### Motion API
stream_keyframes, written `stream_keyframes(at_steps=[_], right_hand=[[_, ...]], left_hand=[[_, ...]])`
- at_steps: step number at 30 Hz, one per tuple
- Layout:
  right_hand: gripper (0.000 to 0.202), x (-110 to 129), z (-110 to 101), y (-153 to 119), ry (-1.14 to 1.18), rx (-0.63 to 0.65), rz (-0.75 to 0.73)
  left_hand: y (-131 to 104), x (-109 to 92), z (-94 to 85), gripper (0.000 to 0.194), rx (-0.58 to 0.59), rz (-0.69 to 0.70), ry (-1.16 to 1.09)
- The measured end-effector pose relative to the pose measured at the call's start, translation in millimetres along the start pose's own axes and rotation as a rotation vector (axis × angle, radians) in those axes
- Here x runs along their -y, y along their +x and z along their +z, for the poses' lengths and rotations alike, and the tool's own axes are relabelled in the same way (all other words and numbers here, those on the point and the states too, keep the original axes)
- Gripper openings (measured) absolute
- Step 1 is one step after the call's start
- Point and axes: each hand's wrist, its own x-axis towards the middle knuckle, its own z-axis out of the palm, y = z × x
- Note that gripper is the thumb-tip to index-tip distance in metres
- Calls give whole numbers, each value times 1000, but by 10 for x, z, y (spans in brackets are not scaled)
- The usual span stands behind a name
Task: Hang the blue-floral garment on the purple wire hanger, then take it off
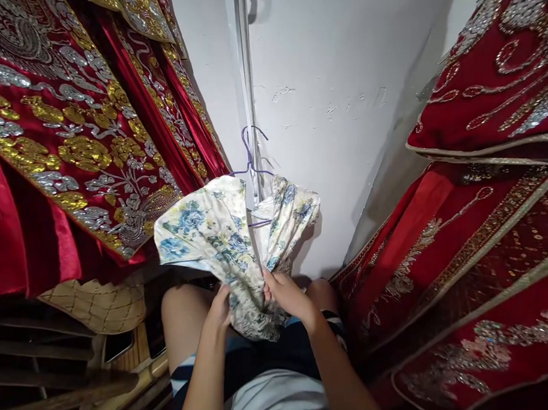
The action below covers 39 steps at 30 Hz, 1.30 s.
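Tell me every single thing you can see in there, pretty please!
Floral garment: one, white with blue and yellow, centre
Hanger: one, purple, in the garment's neck
Metal strip: one, silvery, along the wall
Wall: white, behind
Left-side embroidered clothing: count unclear, red, gold, silver
Right-side embroidered clothing: count unclear, red with beads
Quilted pad: one, beige, lower left
Wooden pieces: several, brown, lower left
Shirt: one, pale, bottom
Shorts: one pair, dark, striped, bottom
Legs: two, behind the garment
Left hand: one, gripping the garment
Right hand: one, pinching its neckline
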Motion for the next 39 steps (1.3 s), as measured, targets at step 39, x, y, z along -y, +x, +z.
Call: stream_keyframes(at_steps=[39], right_hand=[[31, 1333, -529, 729, 382, -197, -342]], left_hand=[[753, -894, 38, 31, -323, 678, 592]])
